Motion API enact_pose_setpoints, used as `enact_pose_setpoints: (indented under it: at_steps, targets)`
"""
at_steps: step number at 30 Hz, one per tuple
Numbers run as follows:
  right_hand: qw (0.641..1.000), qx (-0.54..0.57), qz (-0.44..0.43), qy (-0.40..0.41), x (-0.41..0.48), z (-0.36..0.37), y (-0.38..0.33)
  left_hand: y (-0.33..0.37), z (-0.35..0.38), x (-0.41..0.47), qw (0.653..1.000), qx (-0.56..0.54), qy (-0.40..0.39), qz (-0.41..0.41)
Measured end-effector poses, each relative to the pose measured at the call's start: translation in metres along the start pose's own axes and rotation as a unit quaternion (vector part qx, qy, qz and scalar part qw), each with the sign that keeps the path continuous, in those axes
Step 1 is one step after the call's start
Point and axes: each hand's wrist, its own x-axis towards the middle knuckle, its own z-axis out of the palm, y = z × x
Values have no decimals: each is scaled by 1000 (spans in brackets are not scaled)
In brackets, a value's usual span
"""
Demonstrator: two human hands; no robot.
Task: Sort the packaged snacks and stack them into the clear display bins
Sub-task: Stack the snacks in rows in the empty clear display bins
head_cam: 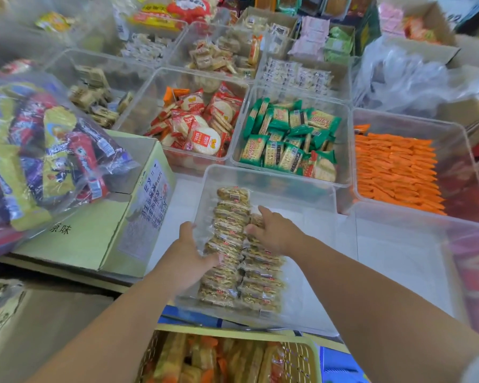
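Head view, with every position given relative to the near clear bin point(274, 181), which sits at the centre of the frame on a white surface. Inside it, against its left wall, brown snack packets point(230, 214) lie stacked flat in 2 columns that run from the near wall toward the far wall. The left column reaches further back than the right.

The left hand point(194, 250) is at the outer flank of the left column. Its fingers lie along the side of the packets and its thumb is folded over their tops, so it clamps that column. The right hand point(277, 230) is on the far end of the right column. Its fingers are bent down over the top packets and appear to clasp them, though motion blur leaves the contact unclear.

Beyond the far wall stands a bin of green packets point(288, 136). Beyond and to the left is a bin of red-and-white crackers point(197, 125). To the right, a bin holds orange packets point(396, 167) in rows. A pale green carton point(94, 233) sits just left of the near bin and carries a large clear bag of mixed snacks point(39, 150). On the viewer's side, a yellow basket point(302, 355) holds further packets.
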Motion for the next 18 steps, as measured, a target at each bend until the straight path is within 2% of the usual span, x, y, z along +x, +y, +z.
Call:
enact_pose_setpoints:
  at_steps: [4, 10, 14, 18]
  targets:
    - [997, -38, -1, 72, -47, -7, -5, 1, -11, -20, 999, -12, 32, 12]
    - [995, -24, -56, 82, -129, 11, -28, -20, -23, -117, 981, -49, 162, 92]
    - [983, -29, -158, 92, -170, 40, -78, -60, -27, -206, 954, -22, 264, 143]
    - [956, -12, -281, 90, -211, 82, -152, -125, -42, -282, 938, 11, 338, 75]
